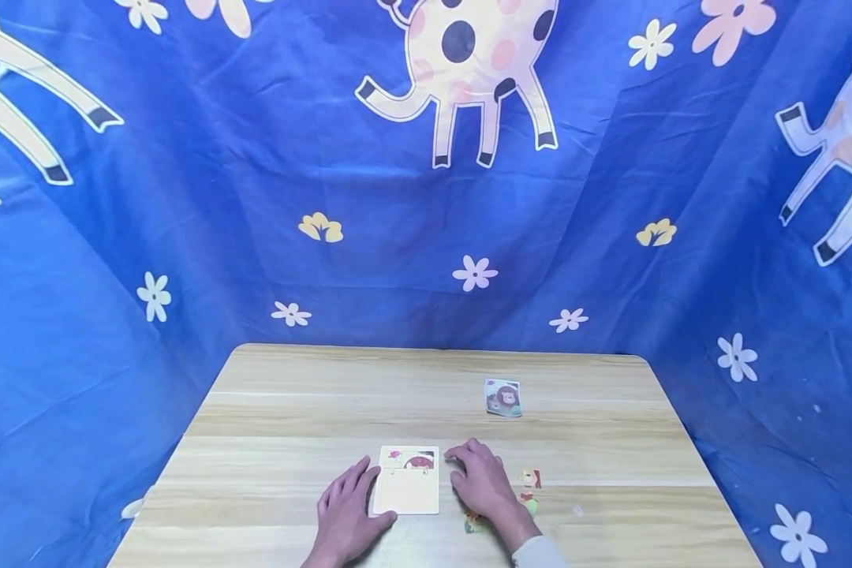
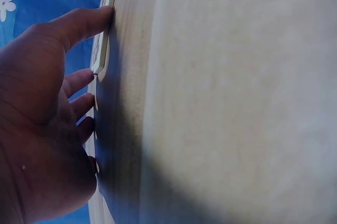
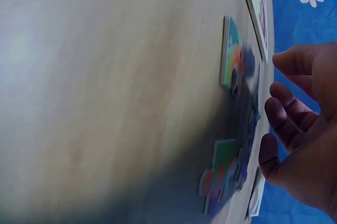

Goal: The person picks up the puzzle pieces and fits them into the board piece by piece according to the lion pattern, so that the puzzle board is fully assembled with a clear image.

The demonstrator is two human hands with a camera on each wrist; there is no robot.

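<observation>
Puzzle board: one square, pale-bordered board (image 1: 407,493), lying flat on the surface between the two hands.
Board contents: a printed strip (image 1: 408,460) across the far part, pink flower motif at left, brown mane-like shape at right, knobbed lower edge; the rest of the board plain cream.
Left hand: one, bare (image 1: 348,509), at the board's left side; thumb at the near left corner, touching the edge in the left wrist view; fingers extended and relaxed, released, grasping nothing.
Right hand: one, bare (image 1: 483,483), just beside the board's right edge; fingers loosely bent and apart, released, nothing seen between them.
Sleeve: one, light grey (image 1: 539,552), at the right wrist.
Loose pieces, right group: coloured puzzle pieces (image 1: 531,479), on the surface to the right of the right hand; exact count cannot be told.
Loose piece, near: green and orange (image 1: 472,522), on the surface by the right wrist, partly hidden by it.
Picture card: one, lion print (image 1: 503,397), flat on the surface beyond the right hand, well apart from the board.
Surface: light wood grain (image 1: 312,410), rounded far corners.
Backdrop: blue cloth (image 1: 390,308), printed with spotted animals and flowers, behind and at both sides.
</observation>
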